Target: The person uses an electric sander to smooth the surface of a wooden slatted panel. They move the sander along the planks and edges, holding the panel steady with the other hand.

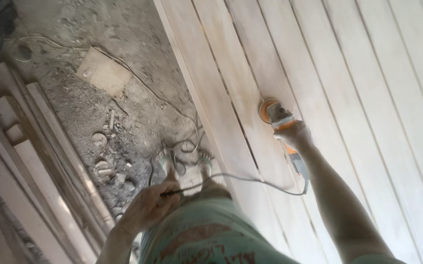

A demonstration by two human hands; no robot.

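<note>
My right hand [295, 134] grips an orange and grey angle grinder [276, 116], whose round disc rests on a pale wooden panel [348, 88] made of long boards. Down by my hip, my left hand [148, 208] is closed on the grinder's dark power cord [241, 178]. The cord runs from that hand across to the tool's rear end. My feet in sandals [184, 164] stand on the ground beside the panel's edge.
The dusty ground [99, 107] holds a square offcut of board [103, 72], small wood scraps and loose cable loops. Several long timber lengths [31, 171] are stacked along the left.
</note>
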